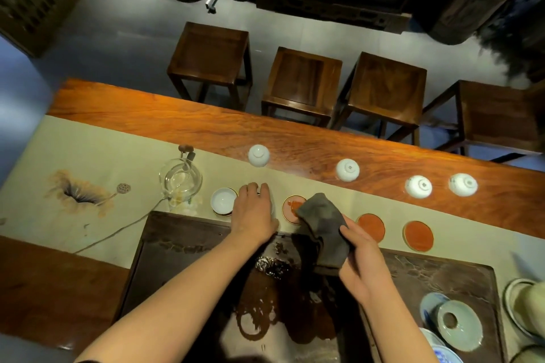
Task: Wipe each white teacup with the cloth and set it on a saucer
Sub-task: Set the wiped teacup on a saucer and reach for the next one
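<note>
A person works along a tea worktop (206, 130), hands low over a cream runner (97, 153). Far to the left of the left hand a glass pitcher (180, 178) trails a thin cord (118, 230); a careless drag of the forearm could snag that cord and tip the glass. Just beside the left hand, touching its left edge, one white teacup (223, 200) already sits upright on a saucer. The left hand (253, 209) lies palm down, fingers curled over something hidden beneath it, probably a second cup being set down; what it grips cannot be told. If released off-centre, a cup could skid from its saucer. Between the hands a saucer (290, 206) waits, half covered by the grey cloth (323, 230), which the right hand (361, 262) pinches shut at its lower end; the hanging cloth could sweep that saucer aside. Right of the right hand lie two bare red saucers (371, 226) (418, 235). Beyond the hands, four cups (258, 155) (348, 169) (418, 186) (463, 184) rest inverted near the wooden edge, and reaching for them means crossing the saucers. Below the hands a wet dark tray (177, 244) shows puddles, risking damp sleeves. Lidded ware (458, 324) crowds the near right, and stools (211, 50) stand beyond.
</note>
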